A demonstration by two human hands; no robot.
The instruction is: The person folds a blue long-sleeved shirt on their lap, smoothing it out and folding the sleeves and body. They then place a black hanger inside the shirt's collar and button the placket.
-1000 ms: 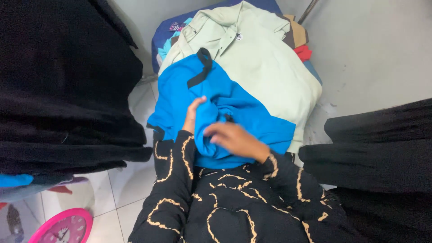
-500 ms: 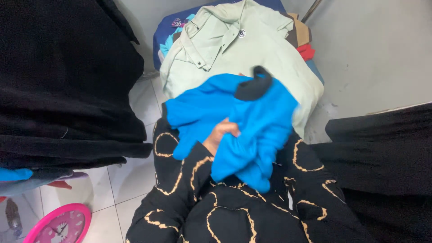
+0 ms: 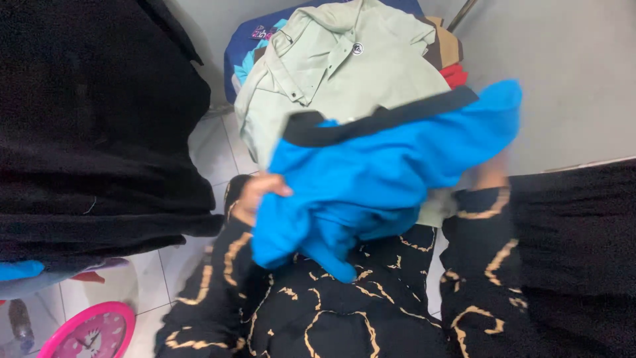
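Holding blue garment [image 3: 391,172]: left hand [image 3: 255,195], right hand [image 3: 489,174] gripping.

Landmark = shirt pile [image 3: 344,73]: held garment [image 3: 391,172] in front of it, over lap; clock [image 3: 89,331] on floor [image 3: 212,146], far front-left; folded stack [image 3: 93,119] to its left.
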